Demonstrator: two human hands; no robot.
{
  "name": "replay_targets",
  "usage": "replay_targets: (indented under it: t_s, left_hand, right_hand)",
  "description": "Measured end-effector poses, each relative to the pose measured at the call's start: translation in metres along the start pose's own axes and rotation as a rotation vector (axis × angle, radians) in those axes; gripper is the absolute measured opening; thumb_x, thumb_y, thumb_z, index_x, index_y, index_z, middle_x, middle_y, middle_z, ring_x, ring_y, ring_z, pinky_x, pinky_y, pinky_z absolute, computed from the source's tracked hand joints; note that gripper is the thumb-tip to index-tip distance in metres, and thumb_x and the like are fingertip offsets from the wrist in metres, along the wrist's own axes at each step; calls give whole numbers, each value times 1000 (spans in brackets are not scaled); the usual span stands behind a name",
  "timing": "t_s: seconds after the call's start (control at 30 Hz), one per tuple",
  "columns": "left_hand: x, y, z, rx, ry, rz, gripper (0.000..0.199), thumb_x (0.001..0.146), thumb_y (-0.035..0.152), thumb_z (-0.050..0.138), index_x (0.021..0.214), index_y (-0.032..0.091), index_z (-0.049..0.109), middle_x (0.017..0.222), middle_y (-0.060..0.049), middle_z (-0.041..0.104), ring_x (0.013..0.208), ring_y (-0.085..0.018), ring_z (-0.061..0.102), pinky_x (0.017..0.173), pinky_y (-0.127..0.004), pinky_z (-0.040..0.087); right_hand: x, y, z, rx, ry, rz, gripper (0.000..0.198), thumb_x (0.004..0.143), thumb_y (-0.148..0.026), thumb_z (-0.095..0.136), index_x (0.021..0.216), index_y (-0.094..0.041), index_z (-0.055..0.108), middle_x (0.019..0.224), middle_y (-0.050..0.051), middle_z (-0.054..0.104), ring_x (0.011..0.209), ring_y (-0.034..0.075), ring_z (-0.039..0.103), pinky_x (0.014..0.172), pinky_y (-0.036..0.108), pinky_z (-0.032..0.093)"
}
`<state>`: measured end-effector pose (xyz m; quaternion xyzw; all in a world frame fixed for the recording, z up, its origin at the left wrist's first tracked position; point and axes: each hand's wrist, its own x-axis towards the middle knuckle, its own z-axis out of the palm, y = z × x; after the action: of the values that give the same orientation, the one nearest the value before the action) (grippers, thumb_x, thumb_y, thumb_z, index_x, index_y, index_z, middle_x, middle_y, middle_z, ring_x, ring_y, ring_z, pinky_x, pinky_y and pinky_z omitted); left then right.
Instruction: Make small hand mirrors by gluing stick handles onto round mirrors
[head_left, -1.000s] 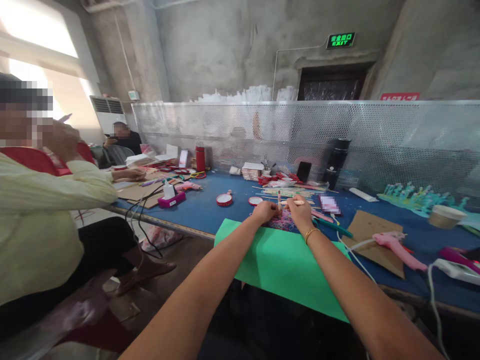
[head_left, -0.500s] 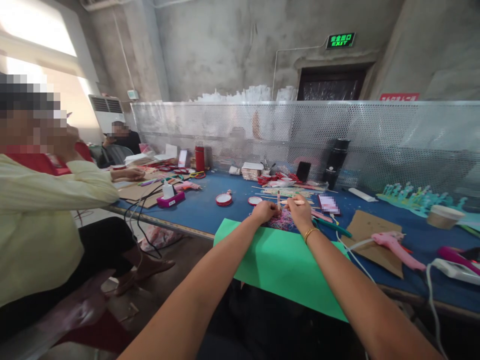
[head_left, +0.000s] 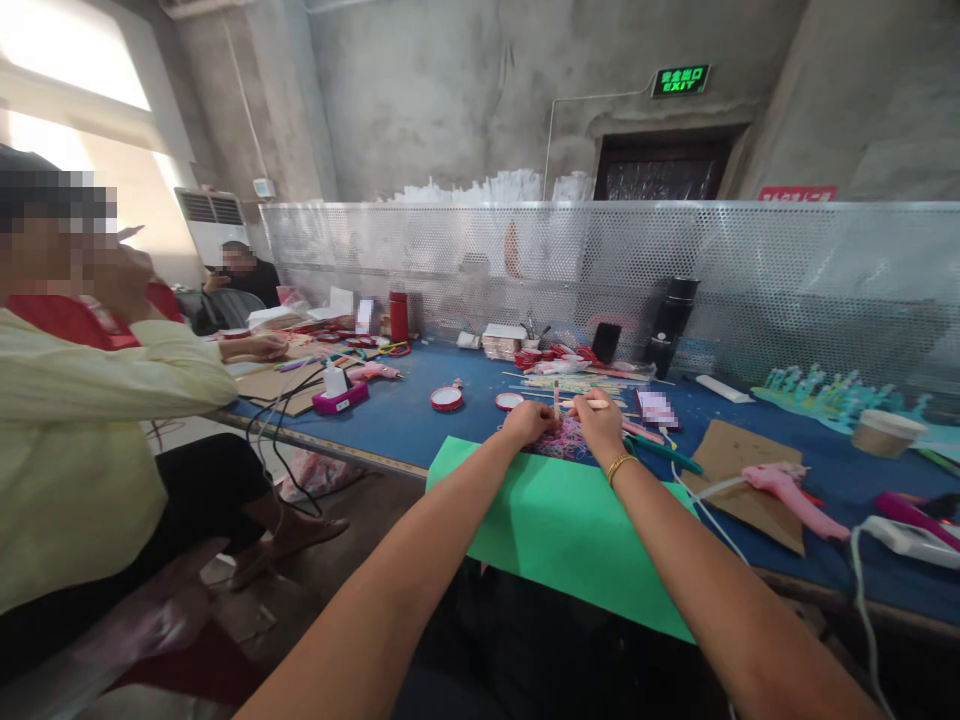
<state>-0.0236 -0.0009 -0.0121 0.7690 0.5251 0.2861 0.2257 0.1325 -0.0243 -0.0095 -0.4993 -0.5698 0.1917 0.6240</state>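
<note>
In the head view, my left hand [head_left: 529,424] is closed, its fingertips pinching a slim upright stick [head_left: 556,396]. My right hand [head_left: 599,425], wearing a gold bracelet, grips a pale pen-like tool [head_left: 588,404]. That tool points left, its tip close to the stick; I cannot tell whether they touch. Below both hands lies a tangle of pink and purple strands [head_left: 566,440]. A green sheet [head_left: 577,530] hangs over the table's front edge beneath my forearms.
Thin sticks [head_left: 574,383] lie behind my hands, with red-rimmed round pieces [head_left: 447,398] to the left. On the right, a pink glue gun [head_left: 795,495] rests on cardboard [head_left: 724,450], trailing cables. A paper cup [head_left: 887,432] stands farther right. A co-worker [head_left: 90,420] sits at left.
Both hands hold nearly the same pose and grip. The view has shifted very slightly, and the co-worker at left has moved their head and raised hand a little.
</note>
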Motion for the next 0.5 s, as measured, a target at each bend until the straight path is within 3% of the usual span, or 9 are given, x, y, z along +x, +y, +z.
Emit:
replay_targets:
  t_s: [0.17,0.37,0.5]
  left_hand:
    - [2,-3,1,-15,4,5,21,74,36,66,76,17,74,63,3,61,57,-10,47,55,-22,32]
    - [0,-1,1,2,11,-4,22,74,36,64,75,17,74,59,4,58,53,-9,43,52,-22,28]
    - [0,1,0,15,8,1,23,74,37,64,74,16,73,58,3,58,53,-9,42,52,-23,27]
  right_hand:
    - [1,2,0,-11,32,-4,18,74,-36,53,60,-24,51,56,0,64,59,19,59,60,29,42]
    - [-2,-4,1,31,-48,-1,16,73,-35,54,62,-24,52,57,-1,65,58,19,60,60,29,43]
    - [-1,-2,0,-19,6,6,18,73,-36,53,60,-24,51,56,-1,64,59,19,60,60,29,42]
